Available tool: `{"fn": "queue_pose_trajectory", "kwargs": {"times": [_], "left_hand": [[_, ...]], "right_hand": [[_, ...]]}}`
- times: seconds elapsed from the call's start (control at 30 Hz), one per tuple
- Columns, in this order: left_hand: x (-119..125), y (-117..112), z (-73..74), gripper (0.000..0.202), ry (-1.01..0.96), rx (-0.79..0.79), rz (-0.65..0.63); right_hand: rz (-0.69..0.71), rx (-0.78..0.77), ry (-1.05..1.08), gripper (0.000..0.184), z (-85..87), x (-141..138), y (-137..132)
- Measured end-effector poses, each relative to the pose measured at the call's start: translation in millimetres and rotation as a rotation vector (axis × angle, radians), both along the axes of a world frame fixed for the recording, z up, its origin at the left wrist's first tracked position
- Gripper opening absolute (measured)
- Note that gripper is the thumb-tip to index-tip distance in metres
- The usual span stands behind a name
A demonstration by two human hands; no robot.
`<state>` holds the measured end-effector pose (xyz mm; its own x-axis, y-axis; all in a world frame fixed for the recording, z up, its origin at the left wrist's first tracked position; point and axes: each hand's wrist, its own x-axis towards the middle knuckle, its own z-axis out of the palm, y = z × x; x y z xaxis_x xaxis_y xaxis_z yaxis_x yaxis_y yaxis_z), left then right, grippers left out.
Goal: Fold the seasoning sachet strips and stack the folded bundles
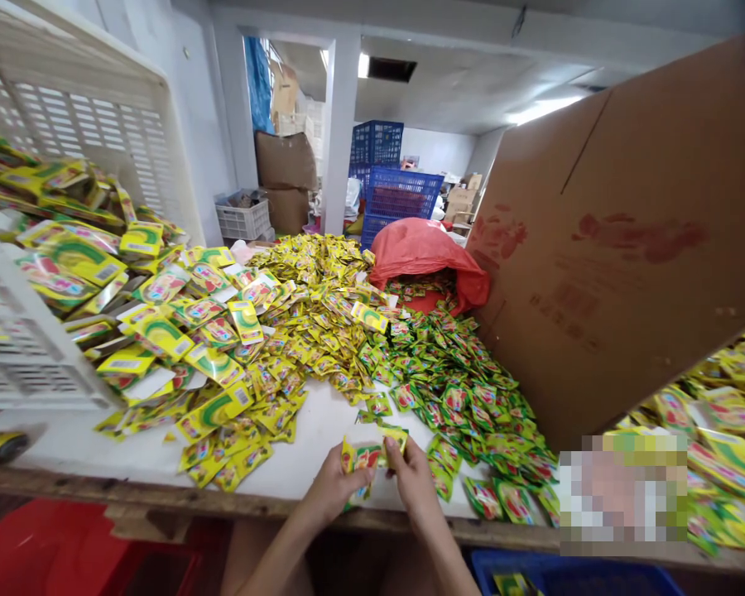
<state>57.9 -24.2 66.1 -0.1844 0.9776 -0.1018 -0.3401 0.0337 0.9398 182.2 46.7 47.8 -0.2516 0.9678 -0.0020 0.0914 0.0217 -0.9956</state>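
holding a yellow packet (363,458), my left hand (330,487) and right hand (413,473) had their fingers clamped on it. it was above the white tabletop (323,418), between yellow sachets (316,352) and green sachets (465,397).

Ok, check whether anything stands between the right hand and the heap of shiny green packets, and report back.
Nothing visible blocks the right hand from the heap of shiny green packets: the large brown cardboard panel rises along the heap's right side. That hand and the left hand hold a small yellow printed pack.
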Motion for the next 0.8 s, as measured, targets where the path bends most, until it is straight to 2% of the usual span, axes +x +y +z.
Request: {"fn": "queue_pose_trajectory", "kwargs": {"times": [0.1,0.2,0.43,0.6,0.8], "left_hand": [[-7,1,1.0,0.033,0.037,-0.02,-0.045],[-9,5,-1.3,0.021,0.059,-0.042,-0.106],[-8,8,-6.9,0.026,0.012,-0.025,-0.148],[-9,7,-6.7,0.028,0.004,-0.02,-0.152],[-9,8,-9.0,0.03,0.019,-0.006,-0.144]], "right_hand": [[0.012,0.138,0.026,0.035,19.1,7,6],[0.15,0.216,0.035,0.029,38.9,4,9],[0.296,0.716,-0.351,0.01,56.5,-7,17],[0.462,0.822,-0.578,0.005,72.6,-7,17],[0.414,0.879,-0.879,0.005,83.2,-17,16]]}}
